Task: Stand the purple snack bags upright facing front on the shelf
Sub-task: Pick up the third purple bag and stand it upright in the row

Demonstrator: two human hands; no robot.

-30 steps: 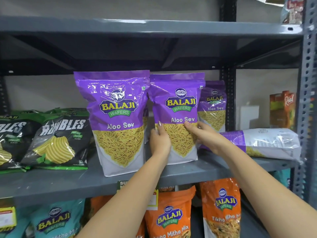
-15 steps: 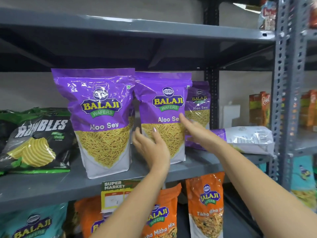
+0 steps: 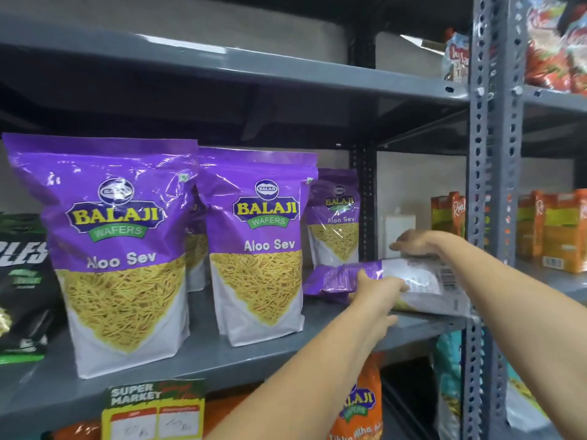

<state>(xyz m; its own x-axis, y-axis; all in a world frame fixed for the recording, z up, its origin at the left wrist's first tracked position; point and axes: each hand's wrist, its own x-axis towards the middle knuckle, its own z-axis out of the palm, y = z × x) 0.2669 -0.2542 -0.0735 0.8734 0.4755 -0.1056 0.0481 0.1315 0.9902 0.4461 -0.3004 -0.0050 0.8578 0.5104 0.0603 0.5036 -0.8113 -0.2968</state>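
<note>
Two purple Aloo Sev bags stand upright facing front on the grey shelf (image 3: 203, 357): a left bag (image 3: 117, 249) and a middle bag (image 3: 260, 246). A third purple bag (image 3: 335, 217) stands further back, to their right. A fourth purple bag (image 3: 409, 281) lies flat on its front at the shelf's right end, back label up. My left hand (image 3: 378, 289) grips its near edge. My right hand (image 3: 419, 244) rests on its top far side, fingers spread over it.
A black and green chips bag (image 3: 22, 287) sits at the far left. A grey upright post (image 3: 492, 217) stands just right of the lying bag. Orange cartons (image 3: 552, 230) fill the neighbouring shelf. Orange snack bags (image 3: 359, 404) and a price tag (image 3: 152, 411) are below.
Both hands left the middle upright bag and moved right onto the bag lying flat. The view shifted to the right and closer.
</note>
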